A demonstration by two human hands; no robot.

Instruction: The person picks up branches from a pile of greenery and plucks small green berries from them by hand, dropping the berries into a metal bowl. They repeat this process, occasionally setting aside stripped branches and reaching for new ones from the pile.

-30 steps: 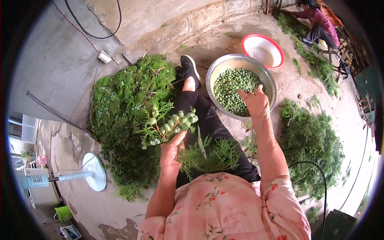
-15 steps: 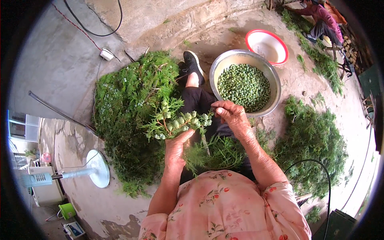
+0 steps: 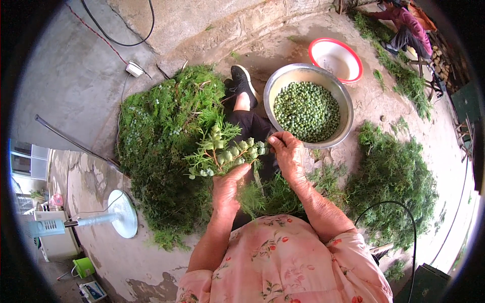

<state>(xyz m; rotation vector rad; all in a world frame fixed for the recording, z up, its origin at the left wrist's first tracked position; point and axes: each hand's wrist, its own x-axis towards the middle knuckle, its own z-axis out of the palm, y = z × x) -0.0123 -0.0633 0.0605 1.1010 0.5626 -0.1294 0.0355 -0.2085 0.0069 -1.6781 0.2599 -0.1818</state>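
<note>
My left hand (image 3: 228, 188) is closed round the stem of a cypress-like sprig (image 3: 220, 156), feathery green with several plump pale-green cones along it. At the sprig's right end, my right hand (image 3: 289, 155) pinches at a green cone (image 3: 261, 146), its thumb and fingertips pressed together; they partly hide what they grip. Just beyond this hand stands a wide metal basin (image 3: 347, 118) with many loose green cones (image 3: 306, 111) in it. More cut greenery (image 3: 283, 194) lies across my lap below the hands.
A big heap of cut branches (image 3: 166, 151) lies to my left, another pile (image 3: 396, 177) to my right. Behind the basin sits a red-rimmed white bowl (image 3: 341, 63). A pale-blue fan (image 3: 121, 214) lies at left. Another person (image 3: 404, 25) works at the far right.
My right hand has shifted slightly left and down, its fingers drawn closer together at the sprig's end. My left hand and the sprig have moved a little to the right.
</note>
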